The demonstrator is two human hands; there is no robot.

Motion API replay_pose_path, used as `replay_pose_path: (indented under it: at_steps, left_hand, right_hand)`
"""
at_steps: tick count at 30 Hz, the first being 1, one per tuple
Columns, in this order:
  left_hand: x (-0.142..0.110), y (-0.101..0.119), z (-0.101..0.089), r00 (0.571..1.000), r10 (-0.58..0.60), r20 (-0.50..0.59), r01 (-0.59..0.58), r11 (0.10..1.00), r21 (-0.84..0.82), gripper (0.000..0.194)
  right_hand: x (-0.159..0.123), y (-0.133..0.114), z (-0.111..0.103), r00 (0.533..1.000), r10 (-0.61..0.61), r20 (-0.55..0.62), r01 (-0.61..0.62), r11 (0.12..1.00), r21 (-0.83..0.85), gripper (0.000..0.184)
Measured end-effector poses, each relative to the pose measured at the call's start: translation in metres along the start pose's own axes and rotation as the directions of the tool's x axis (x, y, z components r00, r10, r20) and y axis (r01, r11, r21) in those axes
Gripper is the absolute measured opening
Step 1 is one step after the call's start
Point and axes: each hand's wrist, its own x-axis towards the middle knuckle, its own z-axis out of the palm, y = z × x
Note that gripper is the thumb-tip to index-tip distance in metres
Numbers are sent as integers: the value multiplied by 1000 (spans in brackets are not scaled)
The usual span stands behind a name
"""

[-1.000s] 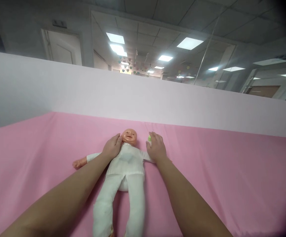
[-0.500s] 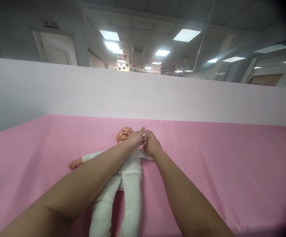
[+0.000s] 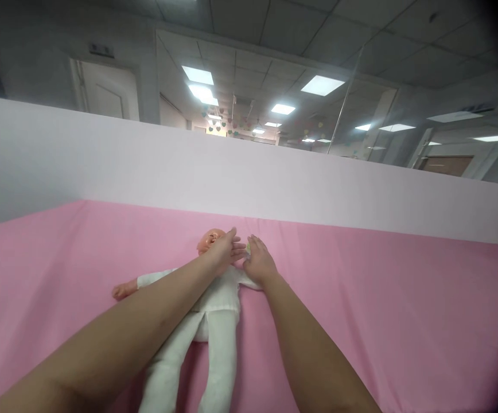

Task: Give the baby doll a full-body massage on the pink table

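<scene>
Spreading left hand (image 3: 225, 253) open, partly hiding doll's head (image 3: 207, 239), curling right hand (image 3: 260, 262) around small green item (image 3: 248, 248), over pink cloth (image 3: 386, 310)

Doll (image 3: 221, 295): feet cut off toward seven o'clock. My left hand (image 3: 226, 251) hides part of head (image 3: 209, 237). Green bit (image 3: 248, 249) unclear.

A pink sheet (image 3: 404, 298) spreads wide, creased at the right, up to a low white wall (image 3: 249, 178). Above the wall, at the left, stands a pale door (image 3: 111, 100) with a small plate (image 3: 101, 50) over it. Bright square lights (image 3: 322, 85) sit in a tiled ceiling (image 3: 294, 20). Small coloured hearts (image 3: 217, 129) hang farther back; a brown panel (image 3: 449, 166) shows at far right.
</scene>
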Motion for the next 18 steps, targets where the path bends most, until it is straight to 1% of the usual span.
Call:
replay_pose_path:
  at_steps: [2, 4, 6, 7, 8, 10, 11, 12, 13, 15, 17, 18]
  left_hand:
    - [-15, 4, -18, 1000, 31, -5, -31, 994, -101, 51]
    - [-31, 6, -40, 999, 51, 11, -48, 979, -198, 50]
    - [-45, 5, -61, 998, 52, 30, -42, 961, -273, 52]
    - [-51, 3, -70, 997, 70, 32, -57, 949, -311, 53]
    - [-56, 1, -78, 995, 98, 26, -83, 935, -345, 54]
    - [-64, -5, -87, 988, 155, -20, -151, 910, -386, 53]
    - [-66, -8, -89, 988, 155, -7, -144, 901, -409, 55]
    - [-69, -10, -89, 988, 151, 21, -127, 890, -437, 57]
    - [-70, -11, -88, 988, 145, 46, -108, 879, -465, 60]
    - [-71, -10, -88, 988, 126, 84, -66, 856, -512, 65]
    - [-70, -5, -92, 992, 100, 79, -41, 836, -547, 68]
    - [-68, -2, -96, 994, 89, 66, -36, 824, -565, 70]
  right_hand:
    - [-1, -2, -1, 998, -28, -49, 28, 1000, -7, 82]
    - [-3, -13, -4, 993, -54, -108, 54, 999, 2, 79]
    - [-8, -38, -11, 983, -100, -154, 108, 993, 43, 72]
    - [-13, -55, -15, 974, -161, -158, 174, 982, 77, 71]
    - [-19, -74, -18, 960, -240, -143, 257, 960, 115, 72]
    - [-34, -114, -21, 908, -414, -59, 418, 890, 183, 80]
    - [-42, -132, -21, 868, -496, 24, 480, 850, 215, 89]
    - [-50, -147, -21, 832, -547, 91, 515, 823, 241, 97]
    - [-56, -158, -20, 814, -563, 144, 519, 815, 257, 103]
    - [-65, -170, -20, 825, -529, 200, 476, 840, 261, 105]
    - [-67, -172, -20, 834, -503, 226, 452, 858, 242, 100]
    - [-67, -171, -21, 828, -509, 236, 459, 856, 235, 97]
